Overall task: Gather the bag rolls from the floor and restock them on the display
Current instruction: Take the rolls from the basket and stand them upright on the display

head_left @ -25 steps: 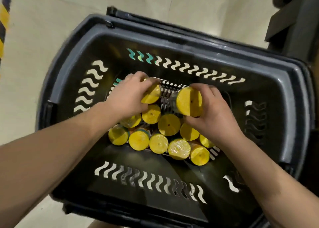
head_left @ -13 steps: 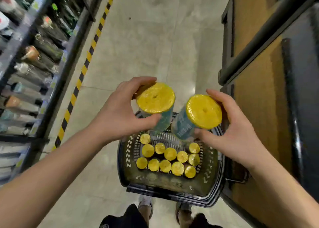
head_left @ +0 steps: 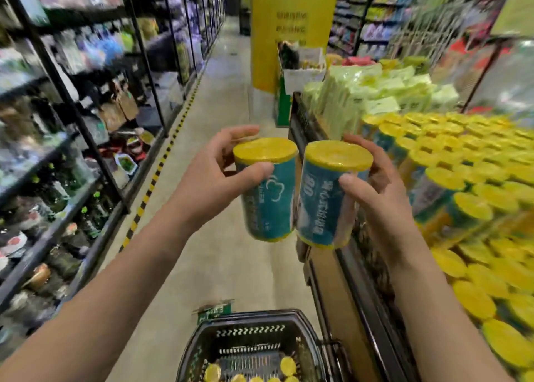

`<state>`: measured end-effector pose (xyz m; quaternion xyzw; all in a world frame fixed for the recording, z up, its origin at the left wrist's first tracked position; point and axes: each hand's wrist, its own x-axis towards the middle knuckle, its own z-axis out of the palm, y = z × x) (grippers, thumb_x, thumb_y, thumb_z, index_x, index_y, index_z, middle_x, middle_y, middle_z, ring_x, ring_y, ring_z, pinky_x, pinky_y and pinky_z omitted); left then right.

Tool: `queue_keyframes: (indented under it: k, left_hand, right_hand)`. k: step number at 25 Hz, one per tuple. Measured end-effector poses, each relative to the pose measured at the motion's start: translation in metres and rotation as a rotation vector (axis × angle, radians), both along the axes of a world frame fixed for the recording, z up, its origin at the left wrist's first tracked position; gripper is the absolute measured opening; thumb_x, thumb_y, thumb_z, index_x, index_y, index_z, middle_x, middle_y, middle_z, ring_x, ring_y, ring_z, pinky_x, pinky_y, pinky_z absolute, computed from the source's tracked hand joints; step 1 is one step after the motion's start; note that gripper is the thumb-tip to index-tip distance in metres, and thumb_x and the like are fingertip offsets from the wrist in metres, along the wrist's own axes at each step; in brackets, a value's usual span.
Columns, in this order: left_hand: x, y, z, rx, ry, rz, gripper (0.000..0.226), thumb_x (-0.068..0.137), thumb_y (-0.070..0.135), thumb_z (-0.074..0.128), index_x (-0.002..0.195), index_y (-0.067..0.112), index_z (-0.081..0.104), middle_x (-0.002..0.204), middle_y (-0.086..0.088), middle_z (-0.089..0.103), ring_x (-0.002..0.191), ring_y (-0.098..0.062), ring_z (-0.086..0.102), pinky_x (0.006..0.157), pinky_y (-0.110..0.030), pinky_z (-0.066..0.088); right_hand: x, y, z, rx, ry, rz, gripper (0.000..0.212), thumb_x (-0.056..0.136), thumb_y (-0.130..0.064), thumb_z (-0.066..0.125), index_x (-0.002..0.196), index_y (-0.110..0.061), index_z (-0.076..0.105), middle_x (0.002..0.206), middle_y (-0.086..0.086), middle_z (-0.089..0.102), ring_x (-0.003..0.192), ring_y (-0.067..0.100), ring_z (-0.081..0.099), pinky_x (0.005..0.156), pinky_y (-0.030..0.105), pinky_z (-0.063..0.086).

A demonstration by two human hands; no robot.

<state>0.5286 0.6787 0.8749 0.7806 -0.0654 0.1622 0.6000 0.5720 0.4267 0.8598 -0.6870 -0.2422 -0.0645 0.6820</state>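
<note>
My left hand (head_left: 212, 176) grips a bag roll (head_left: 267, 191) with a yellow top and a blue label, held upright at chest height. My right hand (head_left: 378, 188) grips a second bag roll (head_left: 326, 199) of the same kind, touching the first one side by side. Both rolls hang over the aisle, just left of the display (head_left: 462, 185), where many yellow-topped rolls stand packed in rows. Below, the dark basket (head_left: 251, 326) sits on the floor with several more rolls (head_left: 284, 365) in its bottom.
Black shelving (head_left: 72, 107) full of goods lines the left side, with a yellow-black floor stripe (head_left: 150, 185) along its foot. Green packets (head_left: 375, 92) are stacked behind the rolls on the display. A yellow pillar (head_left: 289, 31) stands further down the aisle.
Both hands lifted one roll each out of the basket and raised them to display height. My view tilted up from the basket to the aisle.
</note>
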Motion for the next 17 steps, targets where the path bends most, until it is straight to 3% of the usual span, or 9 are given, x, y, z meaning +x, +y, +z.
queue_keyframes:
  k: [2,6,10,17]
  left_hand:
    - [0.006,-0.018,0.022,-0.022,-0.032,-0.069,0.066,0.064,0.054,0.077,0.126,0.042,0.059,0.117,0.013,0.069,0.113,-0.011,0.065,0.096,-0.036,0.053]
    - [0.016,-0.061,0.037,-0.092,-0.100,-0.198,0.062,0.064,0.051,0.077,0.124,0.042,0.061,0.111,0.014,0.072,0.107,-0.009,0.067,0.089,-0.029,0.054]
    - [0.019,-0.116,0.048,-0.100,-0.104,-0.372,0.069,0.061,0.050,0.078,0.126,0.036,0.060,0.110,0.013,0.073,0.103,-0.007,0.069,0.080,-0.021,0.055]
    - [-0.014,-0.235,0.049,-0.036,-0.088,-0.422,0.070,0.061,0.054,0.084,0.126,0.042,0.062,0.121,0.011,0.070,0.114,-0.011,0.066,0.099,-0.043,0.054]
  right_hand:
    - [-0.006,-0.015,0.018,0.084,0.002,-0.041,0.071,0.074,-0.038,0.075,0.140,-0.028,0.054,0.131,0.002,0.066,0.123,0.024,0.063,0.102,0.054,0.051]
    - [-0.024,-0.051,0.035,0.147,0.019,-0.107,0.075,0.072,-0.035,0.073,0.142,-0.022,0.051,0.132,0.008,0.067,0.121,0.026,0.064,0.090,0.036,0.056]
    - [-0.055,-0.104,0.045,0.174,0.008,-0.258,0.075,0.069,-0.037,0.073,0.140,-0.022,0.053,0.130,0.004,0.068,0.122,0.024,0.064,0.093,0.036,0.055]
    - [-0.112,-0.228,0.045,0.103,-0.041,-0.374,0.074,0.068,-0.044,0.077,0.138,-0.032,0.056,0.128,-0.002,0.069,0.120,0.020,0.065,0.095,0.040,0.054]
